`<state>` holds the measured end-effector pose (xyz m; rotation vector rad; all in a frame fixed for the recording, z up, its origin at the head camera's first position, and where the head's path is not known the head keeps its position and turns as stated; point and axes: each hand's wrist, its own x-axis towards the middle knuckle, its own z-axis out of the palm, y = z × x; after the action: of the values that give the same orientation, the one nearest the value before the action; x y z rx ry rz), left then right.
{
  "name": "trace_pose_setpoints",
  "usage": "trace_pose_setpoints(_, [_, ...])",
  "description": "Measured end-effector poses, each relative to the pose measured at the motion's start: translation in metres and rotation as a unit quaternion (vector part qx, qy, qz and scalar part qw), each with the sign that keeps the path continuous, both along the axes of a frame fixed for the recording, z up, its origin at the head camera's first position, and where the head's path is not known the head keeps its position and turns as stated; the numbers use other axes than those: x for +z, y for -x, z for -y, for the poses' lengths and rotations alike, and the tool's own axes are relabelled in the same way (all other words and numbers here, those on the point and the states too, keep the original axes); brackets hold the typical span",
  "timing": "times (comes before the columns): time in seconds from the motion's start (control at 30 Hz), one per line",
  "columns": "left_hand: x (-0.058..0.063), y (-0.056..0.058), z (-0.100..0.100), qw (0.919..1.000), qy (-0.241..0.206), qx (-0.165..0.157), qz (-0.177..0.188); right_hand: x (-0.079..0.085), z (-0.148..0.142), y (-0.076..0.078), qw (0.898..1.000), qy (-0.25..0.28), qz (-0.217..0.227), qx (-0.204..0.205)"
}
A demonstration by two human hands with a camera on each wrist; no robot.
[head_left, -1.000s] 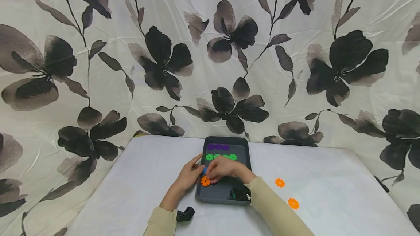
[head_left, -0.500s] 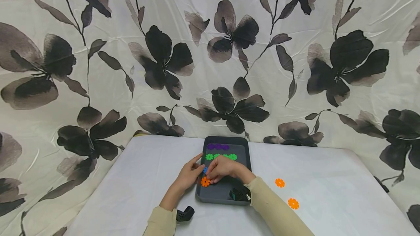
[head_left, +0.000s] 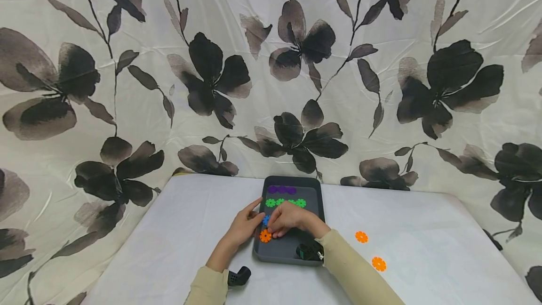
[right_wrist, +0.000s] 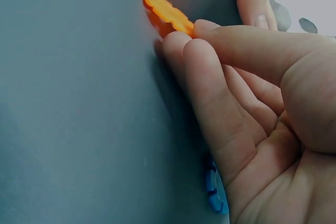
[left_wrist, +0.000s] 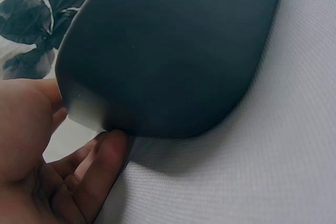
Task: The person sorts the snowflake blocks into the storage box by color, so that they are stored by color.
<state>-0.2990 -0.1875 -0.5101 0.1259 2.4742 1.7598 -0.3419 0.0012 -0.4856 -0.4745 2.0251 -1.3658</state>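
Observation:
My right hand reaches over the dark grey tray and pinches an orange notched disc between thumb and fingertips. In the right wrist view the orange disc is tilted near the tray wall, while a blue notched disc is partly covered by the hand. My left hand holds the tray's left side, thumb over the rim. Seen from the left wrist, its fingers press against the tray's outer side. The blue disc lies just beyond the orange one.
Farther back in the tray are a row of green discs, partly covered by the right hand, and a row of purple discs. Two orange discs lie on the white table to the right. A floral cloth hangs behind.
My right hand and the orange disc have shifted very slightly toward the tray's near end, and a little more of the blue disc shows. The left hand keeps its place.

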Motion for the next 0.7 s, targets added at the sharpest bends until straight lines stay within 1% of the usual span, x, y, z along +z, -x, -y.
trace_pose_setpoints(0.4, [0.001, 0.000, 0.000, 1.0000, -0.001, 0.005, 0.005, -0.003, -0.001, 0.001, 1.000, 0.001, 0.008, -0.021])
trace_pose_setpoints(0.7, [-0.001, 0.002, 0.000, 0.9999, 0.004, 0.009, 0.009, 0.009, -0.007, 0.002, 1.000, 0.012, 0.004, -0.028])
